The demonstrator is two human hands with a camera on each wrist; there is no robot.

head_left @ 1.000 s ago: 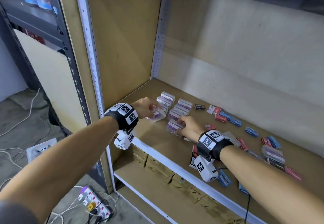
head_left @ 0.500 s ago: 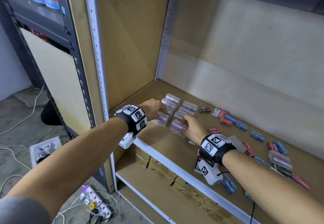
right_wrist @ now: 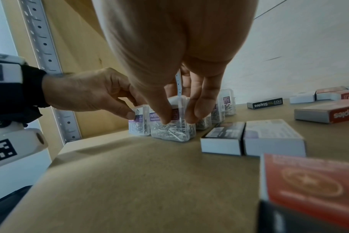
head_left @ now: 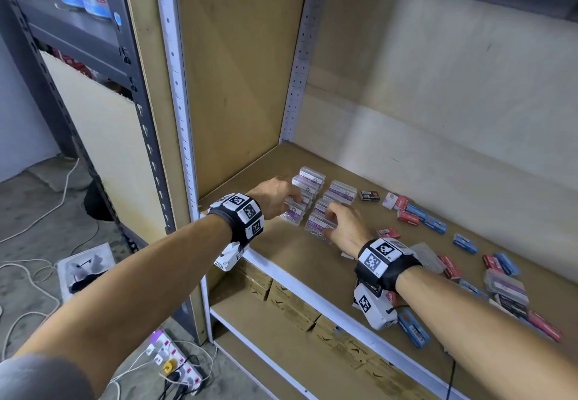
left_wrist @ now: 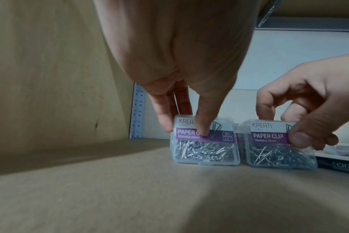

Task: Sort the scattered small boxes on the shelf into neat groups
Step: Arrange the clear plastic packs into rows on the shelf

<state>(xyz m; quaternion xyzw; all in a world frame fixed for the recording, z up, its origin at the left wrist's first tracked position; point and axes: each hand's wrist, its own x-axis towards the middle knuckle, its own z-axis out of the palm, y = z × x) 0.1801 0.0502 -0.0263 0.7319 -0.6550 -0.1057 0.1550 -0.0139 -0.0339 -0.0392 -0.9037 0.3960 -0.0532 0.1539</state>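
Left hand (left_wrist: 181, 52): thumb and fingers pinch the top of an upright clear paper-clip box (left_wrist: 204, 141) at the near end of the left row; the box stands on the shelf (left_wrist: 130, 197).
Right hand (right_wrist: 175, 47): thumb and fingers pinch a second paper-clip box (right_wrist: 172, 123), just beside the first, at the near end of the right row; it also stands on the shelf.
Rows (head_left: 322, 199): two lines of like clear boxes run from the hands toward the far left corner, standing on edge, close together.
Black staple box (head_left: 369, 195): lies flat, right of the far end of the rows, apart from them.
Red and blue boxes (head_left: 420, 216): scattered flat across the shelf to the right, unsorted; more near the front edge.
Progress, as judged: paper-clip group nearly formed; the rest not yet grouped.
Risk, toppling: the boxes stand on narrow edges; a push from either hand along a row could knock the ones behind over like dominoes.
Risk, slipping: the smooth plastic is held only near its top; a loose pinch could let a box tip or twist out of line.
Risk, lids: whether the lids are latched cannot be told; a fall could spill clips.
Risk, front edge: the right forearm passes over boxes near the front edge (head_left: 413, 332); a drag of the wrist could sweep them off the shelf.
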